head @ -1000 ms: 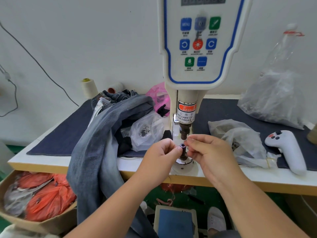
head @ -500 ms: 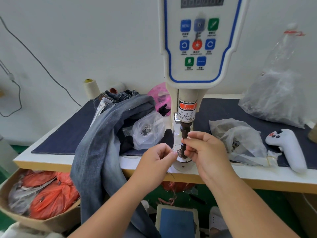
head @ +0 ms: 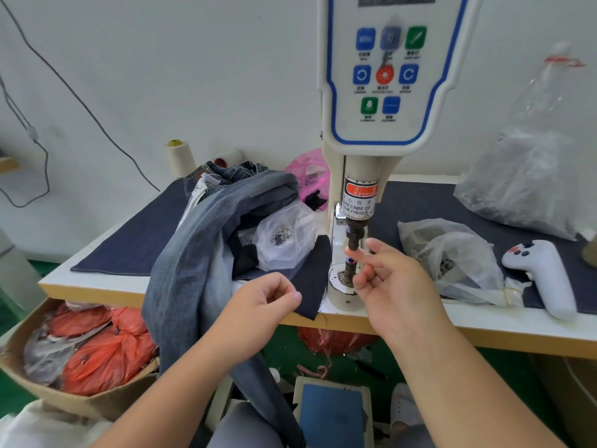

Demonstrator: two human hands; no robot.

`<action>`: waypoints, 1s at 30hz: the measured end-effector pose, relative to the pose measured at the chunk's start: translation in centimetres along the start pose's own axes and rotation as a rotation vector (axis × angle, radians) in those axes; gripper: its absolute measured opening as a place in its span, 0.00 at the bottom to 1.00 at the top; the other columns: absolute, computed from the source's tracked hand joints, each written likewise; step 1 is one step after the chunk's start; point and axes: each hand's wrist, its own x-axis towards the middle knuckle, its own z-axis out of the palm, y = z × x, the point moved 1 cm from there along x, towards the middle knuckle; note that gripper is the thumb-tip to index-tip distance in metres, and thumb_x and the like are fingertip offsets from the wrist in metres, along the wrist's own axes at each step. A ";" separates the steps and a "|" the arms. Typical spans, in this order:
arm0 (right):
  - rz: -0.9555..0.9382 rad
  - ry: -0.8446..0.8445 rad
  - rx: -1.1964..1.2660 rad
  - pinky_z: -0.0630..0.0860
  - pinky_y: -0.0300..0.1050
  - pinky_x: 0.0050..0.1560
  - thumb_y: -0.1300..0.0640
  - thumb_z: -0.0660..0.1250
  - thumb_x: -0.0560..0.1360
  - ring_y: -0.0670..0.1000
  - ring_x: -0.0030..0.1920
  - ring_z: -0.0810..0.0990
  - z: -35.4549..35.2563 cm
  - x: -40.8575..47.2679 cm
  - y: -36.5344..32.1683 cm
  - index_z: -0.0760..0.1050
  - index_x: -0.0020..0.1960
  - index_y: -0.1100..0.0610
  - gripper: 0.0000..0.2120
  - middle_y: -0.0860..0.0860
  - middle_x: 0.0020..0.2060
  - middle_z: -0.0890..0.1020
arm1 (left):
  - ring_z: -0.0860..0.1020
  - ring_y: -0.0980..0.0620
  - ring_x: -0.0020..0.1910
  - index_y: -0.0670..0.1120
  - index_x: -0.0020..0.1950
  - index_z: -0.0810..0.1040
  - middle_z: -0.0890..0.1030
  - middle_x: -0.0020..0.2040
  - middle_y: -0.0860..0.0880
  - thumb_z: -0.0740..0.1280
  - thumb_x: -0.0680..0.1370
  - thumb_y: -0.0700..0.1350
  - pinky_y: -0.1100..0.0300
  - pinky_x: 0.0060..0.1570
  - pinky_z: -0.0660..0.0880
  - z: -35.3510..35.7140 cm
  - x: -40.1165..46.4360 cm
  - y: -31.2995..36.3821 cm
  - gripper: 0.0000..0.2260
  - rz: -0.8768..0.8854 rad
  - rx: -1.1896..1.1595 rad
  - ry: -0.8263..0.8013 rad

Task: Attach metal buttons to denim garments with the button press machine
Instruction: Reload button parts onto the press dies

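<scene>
The white button press machine (head: 384, 130) stands at the middle of the table. Its dark upper punch (head: 354, 236) hangs over the lower die (head: 349, 271), and a small dark part sits on top of that die. My right hand (head: 394, 286) is beside the die with loose fingers; the index tip touches the punch's lower end and the thumb lies next to the die. My left hand (head: 268, 295) hovers at the table's front edge, left of the die, fingers curled with nothing visible in them. Blue jeans (head: 200, 253) hang over the table's edge.
A clear bag of metal buttons (head: 284, 237) lies on the jeans, and another bag (head: 452, 253) sits right of the machine. A white handheld controller (head: 542, 273), a large plastic bag (head: 523, 182) and thread cones (head: 179, 156) are also there. A foot pedal (head: 332, 412) and a box of orange bags (head: 97, 350) sit below.
Both hands held a small dark part at the die. The part now sits on the lower die, my right hand's fingers have loosened, and my left hand has drawn back to the left.
</scene>
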 end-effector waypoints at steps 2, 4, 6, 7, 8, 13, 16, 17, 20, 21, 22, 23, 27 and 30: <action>0.016 -0.021 0.043 0.74 0.36 0.26 0.72 0.68 0.68 0.46 0.28 0.74 0.0 -0.5 0.0 0.78 0.53 0.61 0.15 0.63 0.49 0.81 | 0.69 0.59 0.32 0.48 0.40 0.77 0.74 0.32 0.55 0.67 0.78 0.43 0.65 0.36 0.68 -0.3 -0.2 0.0 0.07 0.010 0.092 -0.034; 0.049 -0.040 0.088 0.74 0.37 0.26 0.73 0.67 0.70 0.46 0.27 0.73 0.0 -0.9 0.0 0.78 0.53 0.61 0.15 0.64 0.52 0.82 | 0.70 0.61 0.32 0.52 0.41 0.78 0.77 0.35 0.58 0.65 0.77 0.43 0.67 0.36 0.69 -0.8 -0.4 -0.1 0.06 0.029 0.272 -0.070; 0.062 -0.051 0.103 0.74 0.38 0.26 0.73 0.65 0.71 0.46 0.26 0.73 -0.2 -1.1 0.1 0.78 0.54 0.61 0.14 0.63 0.52 0.84 | 0.72 0.62 0.39 0.55 0.47 0.78 0.78 0.42 0.59 0.63 0.75 0.42 0.68 0.41 0.70 -1.3 -0.6 -0.3 0.08 0.071 0.498 -0.103; 0.061 -0.059 0.102 0.74 0.38 0.26 0.73 0.64 0.72 0.46 0.25 0.73 -0.3 -1.2 0.1 0.77 0.55 0.61 0.14 0.62 0.51 0.85 | 0.71 0.62 0.45 0.55 0.50 0.78 0.76 0.47 0.59 0.62 0.75 0.40 0.66 0.47 0.70 -1.6 -0.6 -0.6 0.11 0.105 0.622 -0.112; 0.059 -0.069 0.103 0.74 0.38 0.26 0.73 0.63 0.73 0.46 0.25 0.73 -0.3 -1.2 0.2 0.77 0.55 0.61 0.14 0.61 0.50 0.85 | 0.69 0.60 0.50 0.55 0.54 0.78 0.74 0.51 0.59 0.61 0.75 0.39 0.64 0.51 0.69 -1.9 -0.5 -0.8 0.14 0.144 0.749 -0.114; 0.029 -0.096 0.079 0.75 0.39 0.27 0.73 0.59 0.74 0.47 0.26 0.74 -0.6 -1.3 0.7 0.77 0.56 0.59 0.16 0.57 0.47 0.86 | 0.67 0.51 0.57 0.58 0.56 0.78 0.68 0.56 0.55 0.64 0.70 0.37 0.59 0.54 0.59 -2.8 -1.2 -2.1 0.20 0.271 1.135 -0.064; 0.006 -0.115 0.050 0.75 0.40 0.27 0.73 0.58 0.74 0.47 0.26 0.75 -0.8 -1.2 0.7 0.76 0.56 0.59 0.17 0.56 0.47 0.86 | 0.77 0.47 0.53 0.58 0.41 0.82 0.77 0.55 0.52 0.76 0.55 0.36 0.53 0.51 0.72 -3.5 -2.1 -2.5 0.22 0.321 1.189 -0.056; -0.013 -0.119 0.025 0.76 0.40 0.27 0.73 0.58 0.74 0.47 0.26 0.75 -0.8 -1.1 0.7 0.76 0.56 0.58 0.17 0.56 0.47 0.86 | 0.79 0.46 0.53 0.59 0.38 0.82 0.79 0.56 0.51 0.77 0.50 0.36 0.51 0.50 0.75 -3.7 -2.2 -2.7 0.23 0.328 1.231 -0.063; -0.071 -0.111 -0.044 0.77 0.41 0.29 0.73 0.59 0.75 0.47 0.27 0.78 -0.9 -1.0 0.7 0.76 0.55 0.59 0.15 0.56 0.47 0.87 | 0.78 0.39 0.61 0.59 0.33 0.82 0.79 0.64 0.48 0.79 0.48 0.38 0.46 0.59 0.67 -4.1 -2.1 -3.2 0.21 0.323 1.324 -0.108; -0.082 -0.101 -0.053 0.78 0.41 0.29 0.72 0.60 0.75 0.47 0.28 0.78 -1.0 -1.0 0.6 0.76 0.54 0.59 0.14 0.56 0.46 0.87 | 0.77 0.38 0.63 0.59 0.32 0.82 0.78 0.65 0.48 0.80 0.48 0.39 0.46 0.61 0.63 -4.2 -1.9 -3.5 0.20 0.337 1.325 -0.104; -0.088 -0.088 -0.057 0.78 0.41 0.29 0.72 0.61 0.74 0.47 0.28 0.79 -1.0 -1.0 0.6 0.77 0.53 0.59 0.13 0.56 0.45 0.87 | 0.76 0.38 0.64 0.59 0.30 0.81 0.78 0.66 0.48 0.81 0.49 0.40 0.46 0.62 0.61 -4.3 -1.8 -3.6 0.18 0.347 1.323 -0.099; -0.092 -0.075 -0.058 0.78 0.41 0.29 0.71 0.62 0.74 0.47 0.28 0.79 -1.0 -1.0 0.5 0.77 0.53 0.59 0.13 0.56 0.45 0.87 | 0.76 0.38 0.63 0.58 0.28 0.80 0.79 0.65 0.49 0.82 0.51 0.42 0.47 0.61 0.61 -4.4 -1.6 -3.7 0.16 0.360 1.315 -0.090; -0.090 -0.064 -0.049 0.79 0.41 0.30 0.71 0.62 0.75 0.47 0.29 0.80 -1.3 -0.9 0.4 0.77 0.54 0.59 0.12 0.56 0.46 0.87 | 0.72 0.48 0.59 0.56 0.28 0.79 0.79 0.57 0.55 0.83 0.58 0.47 0.51 0.58 0.60 -4.4 -1.0 -4.1 0.13 0.449 1.177 -0.026; -0.109 -0.061 -0.058 0.78 0.41 0.30 0.71 0.63 0.75 0.47 0.29 0.80 -1.7 -1.0 0.2 0.77 0.53 0.59 0.11 0.56 0.45 0.87 | 0.66 0.51 0.62 0.57 0.33 0.81 0.76 0.59 0.57 0.81 0.64 0.46 0.54 0.61 0.56 -4.9 -0.6 -3.8 0.11 0.478 0.987 0.009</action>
